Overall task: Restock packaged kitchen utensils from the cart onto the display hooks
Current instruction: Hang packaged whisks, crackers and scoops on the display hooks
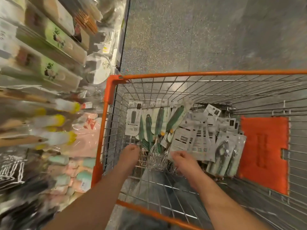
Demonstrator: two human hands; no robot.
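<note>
Cart point(106, 90): wire basket w/ orange rim, seen from above, standing just beside the display on the left.
Whisks point(155, 130): several packaged ones w/ green handles on white cards, lying on cart bottom, wire heads toward the person.
Other packs point(204, 138): grey-white cards w/ utensils, piled to the right of the whisks, some overlapping.
Orange flap point(264, 153): plastic panel at right side of the cart.
Left hand point(130, 155): reaching down into the cart, fingers curled, at the wire heads of the whisks; if it holds one, cannot tell.
Right hand point(183, 161): also low in the cart, fingers bent, at lower edge of the grey-white cards; grip not clear.
Display point(49, 103): hanging packs w/ yellow and white parts, blurred; plates further back.
Floor point(199, 34): grey, speckled.
</note>
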